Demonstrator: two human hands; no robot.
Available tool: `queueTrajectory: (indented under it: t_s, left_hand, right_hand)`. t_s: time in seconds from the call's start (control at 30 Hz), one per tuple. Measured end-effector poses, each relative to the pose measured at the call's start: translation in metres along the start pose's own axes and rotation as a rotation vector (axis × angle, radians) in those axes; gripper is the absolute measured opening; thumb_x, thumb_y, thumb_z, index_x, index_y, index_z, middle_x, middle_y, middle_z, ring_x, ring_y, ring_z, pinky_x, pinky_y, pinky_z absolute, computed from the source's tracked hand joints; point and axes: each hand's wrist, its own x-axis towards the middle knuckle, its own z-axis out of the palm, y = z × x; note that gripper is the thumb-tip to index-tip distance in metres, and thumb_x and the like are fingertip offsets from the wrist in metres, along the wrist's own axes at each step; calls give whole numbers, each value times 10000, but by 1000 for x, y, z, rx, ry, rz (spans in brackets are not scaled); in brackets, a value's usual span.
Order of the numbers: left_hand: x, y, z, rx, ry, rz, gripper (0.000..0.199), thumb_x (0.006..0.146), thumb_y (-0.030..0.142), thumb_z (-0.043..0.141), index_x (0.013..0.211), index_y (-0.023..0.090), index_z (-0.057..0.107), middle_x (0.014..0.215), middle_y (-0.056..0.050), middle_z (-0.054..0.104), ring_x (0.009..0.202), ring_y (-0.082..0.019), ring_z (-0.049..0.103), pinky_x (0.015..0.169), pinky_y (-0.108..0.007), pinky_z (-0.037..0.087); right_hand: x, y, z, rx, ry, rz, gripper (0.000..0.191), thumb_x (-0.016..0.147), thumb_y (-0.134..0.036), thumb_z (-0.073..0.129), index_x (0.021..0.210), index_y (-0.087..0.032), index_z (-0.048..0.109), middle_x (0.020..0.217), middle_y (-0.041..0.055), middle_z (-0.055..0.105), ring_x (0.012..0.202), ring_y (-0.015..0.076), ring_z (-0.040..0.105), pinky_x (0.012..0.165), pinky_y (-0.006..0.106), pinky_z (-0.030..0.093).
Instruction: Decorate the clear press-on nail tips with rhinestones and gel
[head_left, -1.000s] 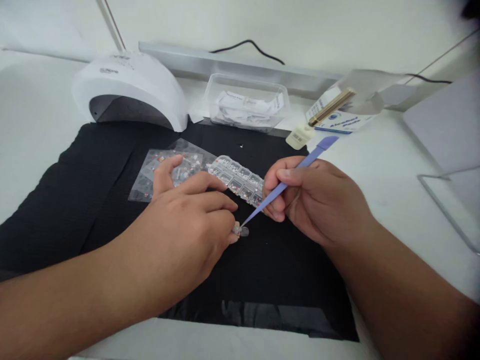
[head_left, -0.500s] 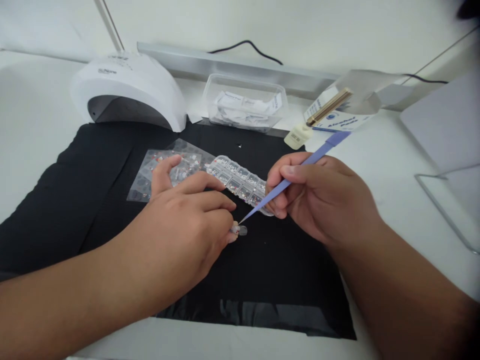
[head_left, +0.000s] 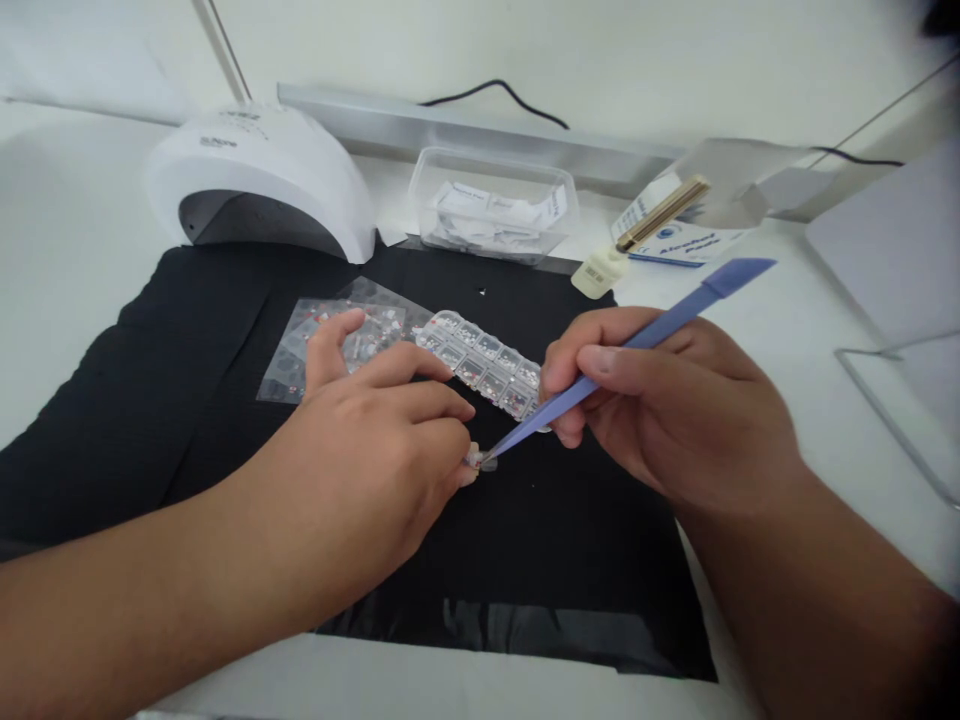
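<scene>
My left hand (head_left: 375, 455) pinches a small clear nail tip (head_left: 487, 463) between thumb and forefinger over a black mat (head_left: 570, 540); its little finger is raised. Purple tweezers (head_left: 652, 335) are held in my right hand (head_left: 675, 400), their fine point at the decorated base of the nail tip. Tiny details there are too small to tell. Behind the tweezers lies a clear compartment case (head_left: 480, 360) of small gems, its right end partly hidden by my right fingers. Clear sticker sheets (head_left: 285, 360) with small gems lie behind my left hand.
A white nail lamp (head_left: 300, 165) stands at the back left. Behind the mat are a clear tub (head_left: 491, 205) of packets, a small bottle with a gold cap (head_left: 598, 272) and an Alcohol Pads box (head_left: 682, 243). A metal wire stand (head_left: 896, 430) is at the right.
My right hand has shifted right and the tweezers have tilted flatter, their point now further right on the nail tip. My left hand keeps almost the same place.
</scene>
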Motion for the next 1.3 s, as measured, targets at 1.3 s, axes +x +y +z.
queueTrajectory:
  t_s: [1.3]
  left_hand:
    - [2, 0, -3, -7, -38, -11, 199, 878, 225, 570, 729, 272, 694, 918, 52, 767, 1050, -256, 645, 1143, -691, 83]
  right_hand:
    - [0, 6, 3, 31, 66, 33, 171, 835, -249, 625, 676, -201, 667, 509, -7, 555, 435, 120, 532, 423, 277, 391]
